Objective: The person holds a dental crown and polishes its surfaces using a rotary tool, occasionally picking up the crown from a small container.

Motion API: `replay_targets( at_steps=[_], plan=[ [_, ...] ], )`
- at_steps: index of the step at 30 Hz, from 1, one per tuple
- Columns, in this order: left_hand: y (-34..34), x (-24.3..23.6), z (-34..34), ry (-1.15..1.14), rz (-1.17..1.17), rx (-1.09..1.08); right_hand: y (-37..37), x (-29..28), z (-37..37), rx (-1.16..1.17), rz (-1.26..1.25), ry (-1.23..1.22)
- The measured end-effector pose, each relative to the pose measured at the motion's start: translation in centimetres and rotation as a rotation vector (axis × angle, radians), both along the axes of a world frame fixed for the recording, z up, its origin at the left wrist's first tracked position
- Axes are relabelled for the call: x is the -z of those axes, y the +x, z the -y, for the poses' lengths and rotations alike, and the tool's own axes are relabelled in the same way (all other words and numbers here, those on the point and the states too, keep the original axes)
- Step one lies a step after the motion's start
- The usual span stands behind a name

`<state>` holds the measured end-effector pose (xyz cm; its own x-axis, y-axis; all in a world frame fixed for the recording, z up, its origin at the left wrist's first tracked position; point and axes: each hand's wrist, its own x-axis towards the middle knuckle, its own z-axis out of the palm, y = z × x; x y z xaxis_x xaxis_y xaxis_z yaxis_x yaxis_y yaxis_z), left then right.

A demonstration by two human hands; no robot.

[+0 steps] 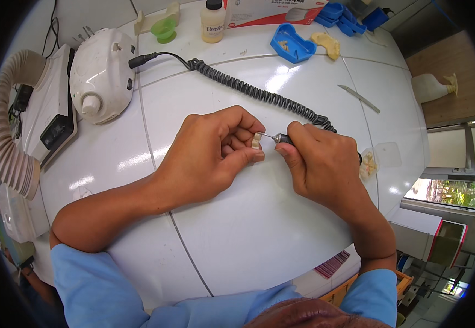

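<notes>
Between the thumb and fingers of my left hand (210, 147) is a small cream-coloured dental bridge (256, 142), shaped like a few joined teeth. My right hand (325, 161) grips a dark rotary handpiece (282, 139) like a pen. Its thin metal bur (267, 135) points left and reaches the upper end of the bridge; whether the tip touches it, I cannot tell. From behind the handpiece a black coiled cord (248, 87) runs up and left to a white control unit (102, 76) with a round knob.
A ribbed suction hose (8, 109) curves at the left. Along the back stand a green cup (164, 30), a bottle (213, 22), a box (270, 13) and a blue tray (293, 45) beside a yellowish cast (326, 45). A knife (359, 99) lies at the right.
</notes>
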<state>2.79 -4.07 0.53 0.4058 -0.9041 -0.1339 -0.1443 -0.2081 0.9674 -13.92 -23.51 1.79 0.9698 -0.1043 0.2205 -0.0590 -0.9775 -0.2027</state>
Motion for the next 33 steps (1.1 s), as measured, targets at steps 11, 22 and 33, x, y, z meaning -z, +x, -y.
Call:
replay_targets(
  at_steps=[11, 22, 33],
  plan=[
    [-0.05, -0.01, 0.06, -0.007, 0.009, -0.019, -0.03, -0.10, 0.13, -0.040, -0.016, -0.009],
    [-0.05, -0.38, 0.08, 0.022, 0.001, -0.017, 0.04, -0.08, 0.12, -0.037, -0.023, -0.002],
    [0.01, -0.32, 0.05, 0.016, -0.003, -0.016, 0.08, -0.07, 0.11, -0.032, -0.037, 0.005]
  ],
)
